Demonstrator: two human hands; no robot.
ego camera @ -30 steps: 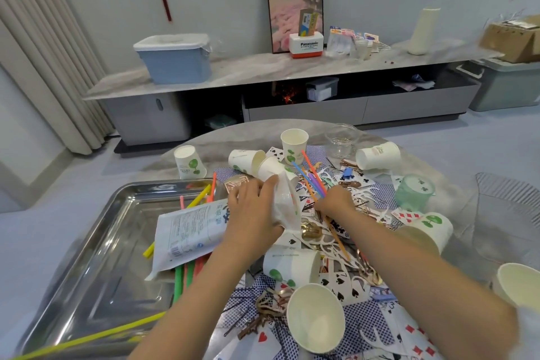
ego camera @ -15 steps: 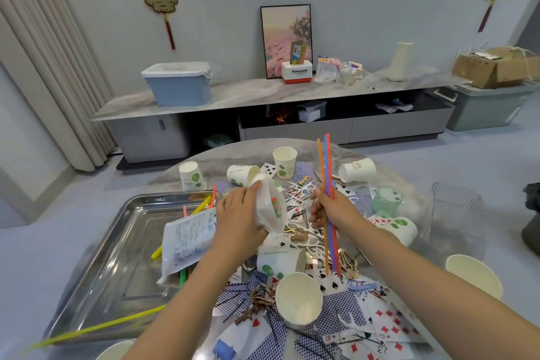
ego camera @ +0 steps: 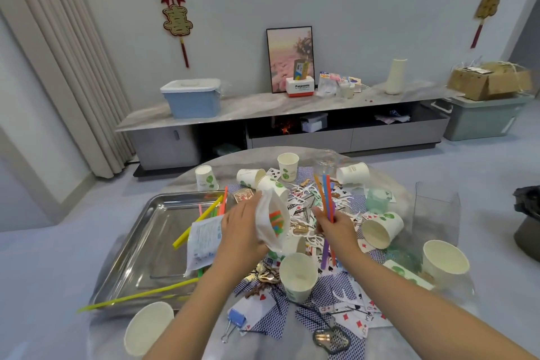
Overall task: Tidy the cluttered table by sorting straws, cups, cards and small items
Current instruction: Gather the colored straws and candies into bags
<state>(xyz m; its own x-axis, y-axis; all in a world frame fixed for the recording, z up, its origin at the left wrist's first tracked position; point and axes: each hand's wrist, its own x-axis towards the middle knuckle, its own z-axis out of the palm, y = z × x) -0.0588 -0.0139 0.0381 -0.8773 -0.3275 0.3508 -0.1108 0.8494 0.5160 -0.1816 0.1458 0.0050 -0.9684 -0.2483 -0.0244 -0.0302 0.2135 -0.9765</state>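
Head view: the left hand [ego camera: 244,238] grips a white straw bag [ego camera: 271,221] above the bench [ego camera: 187,181]; the right hand [ego camera: 336,228] pinches a bundle of straws [ego camera: 326,199] upright just beside it. Straws could miss the bag's floppy mouth and scatter

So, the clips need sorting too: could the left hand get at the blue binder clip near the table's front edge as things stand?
Probably not yet: the left hand grips a white bag of straws. The blue binder clip lies uncovered on a card beside that forearm, so the path looks free once the bag is set down.

Round marble table [ego camera: 409,193] bears tray [ego camera: 137,245], cups [ego camera: 298,276], cards [ego camera: 355,323].
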